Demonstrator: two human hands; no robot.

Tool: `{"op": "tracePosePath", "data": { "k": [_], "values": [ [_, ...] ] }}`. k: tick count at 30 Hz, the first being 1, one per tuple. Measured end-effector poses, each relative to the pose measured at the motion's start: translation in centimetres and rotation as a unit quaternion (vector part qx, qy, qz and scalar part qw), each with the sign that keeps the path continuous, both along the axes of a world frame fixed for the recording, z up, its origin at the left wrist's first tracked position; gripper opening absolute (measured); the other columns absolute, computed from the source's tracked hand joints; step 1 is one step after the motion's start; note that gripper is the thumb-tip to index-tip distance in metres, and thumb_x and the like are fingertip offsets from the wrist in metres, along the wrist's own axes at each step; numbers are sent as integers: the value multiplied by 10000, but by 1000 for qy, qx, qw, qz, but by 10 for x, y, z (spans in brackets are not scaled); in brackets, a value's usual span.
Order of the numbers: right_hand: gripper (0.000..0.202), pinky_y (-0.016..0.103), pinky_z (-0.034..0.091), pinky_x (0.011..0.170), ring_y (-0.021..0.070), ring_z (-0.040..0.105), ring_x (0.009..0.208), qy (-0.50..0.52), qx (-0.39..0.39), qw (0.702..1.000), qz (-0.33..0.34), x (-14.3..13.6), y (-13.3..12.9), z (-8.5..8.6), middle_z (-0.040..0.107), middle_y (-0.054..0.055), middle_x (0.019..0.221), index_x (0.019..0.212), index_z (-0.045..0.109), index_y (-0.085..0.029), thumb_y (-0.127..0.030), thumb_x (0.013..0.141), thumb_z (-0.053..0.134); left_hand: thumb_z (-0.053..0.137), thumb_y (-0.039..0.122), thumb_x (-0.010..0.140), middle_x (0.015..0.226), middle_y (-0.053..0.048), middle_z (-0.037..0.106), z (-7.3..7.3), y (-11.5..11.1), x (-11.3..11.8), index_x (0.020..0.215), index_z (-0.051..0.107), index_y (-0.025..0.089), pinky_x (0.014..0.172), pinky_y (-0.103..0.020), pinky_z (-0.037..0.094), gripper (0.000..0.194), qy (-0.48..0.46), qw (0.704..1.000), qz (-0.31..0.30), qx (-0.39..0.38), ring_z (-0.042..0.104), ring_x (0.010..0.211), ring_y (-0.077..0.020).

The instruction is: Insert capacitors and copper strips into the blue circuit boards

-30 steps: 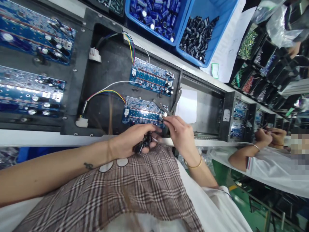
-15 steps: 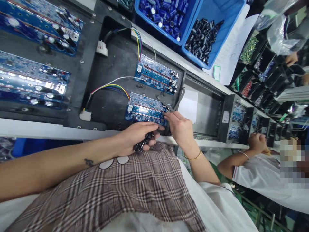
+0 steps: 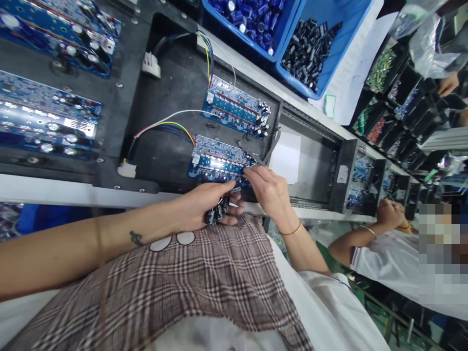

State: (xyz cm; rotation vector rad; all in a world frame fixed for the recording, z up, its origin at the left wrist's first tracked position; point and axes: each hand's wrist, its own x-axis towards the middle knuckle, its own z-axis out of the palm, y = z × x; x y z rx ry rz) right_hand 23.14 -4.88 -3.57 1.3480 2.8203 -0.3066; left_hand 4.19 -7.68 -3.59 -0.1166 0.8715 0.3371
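Observation:
My left hand (image 3: 208, 204) is cupped around several black capacitors (image 3: 217, 212) below the front edge of the black tray (image 3: 168, 165). One more capacitor (image 3: 237, 189) shows by its thumb tip. My right hand (image 3: 269, 189) has its fingers pinched together at the right end of the nearer blue circuit board (image 3: 219, 163); what they hold is hidden. Coloured wires (image 3: 171, 124) run from that board to a white connector (image 3: 126, 169). Behind it lies a second blue board (image 3: 237, 108), with black capacitors standing at its right end.
Blue bins of blue capacitors (image 3: 252, 22) and black capacitors (image 3: 307, 56) stand behind the tray. More circuit boards (image 3: 47, 109) lie at the left. On the right, a co-worker's hands (image 3: 390, 214) are near further trays (image 3: 349, 175).
The capacitors in my left hand show more, and one has come up by the thumb. My right fingers have shifted slightly left along the board. The view has shifted a little.

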Motion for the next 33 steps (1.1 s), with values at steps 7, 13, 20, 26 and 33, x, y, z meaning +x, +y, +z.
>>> {"op": "tracePosePath", "data": {
  "k": [7, 13, 20, 26, 33],
  "values": [
    [195, 271, 571, 850, 133, 691, 920, 172, -111, 972, -114, -7, -30, 25, 735, 22, 1013, 1118, 677, -218, -252, 959, 572, 491, 469, 968, 624, 11, 477, -1, -1, 5, 680, 520, 124, 314, -106, 257, 450, -47, 999, -13, -11, 402, 430, -33],
    [194, 290, 571, 799, 164, 697, 926, 98, -57, 983, -144, 5, -30, 3, 730, 56, 1044, 1062, 694, -183, -202, 974, 522, 522, 129, 905, 761, -66, 631, 7, -6, 6, 840, 653, 83, 562, -213, 525, 153, -17, 999, -35, 30, 608, 664, -121],
    [252, 292, 572, 763, 171, 693, 926, 52, -22, 996, -70, 10, -29, -4, 718, 65, 1129, 1153, 666, -197, -189, 988, 476, 564, 218, 926, 733, -44, 613, -2, -6, 2, 866, 647, 99, 432, -145, 389, 156, -22, 996, -39, 79, 553, 567, -79],
    [292, 364, 559, 925, 198, 639, 1069, 120, -54, 991, -22, 10, -29, 4, 697, 99, 1174, 1218, 653, -179, -177, 985, 478, 676, 271, 859, 554, 54, 424, -4, -9, -2, 773, 616, 112, 381, -124, 220, 190, 17, 983, -89, 161, 322, 445, -26],
    [226, 305, 570, 835, 159, 677, 918, 153, -158, 973, -74, -16, -39, 44, 731, 49, 984, 1117, 698, -216, -310, 967, 558, 757, 240, 752, 479, 79, 377, 0, -10, 1, 749, 663, 116, 368, -146, 210, 156, 83, 960, -136, 232, 278, 400, -26]
  ]
}}
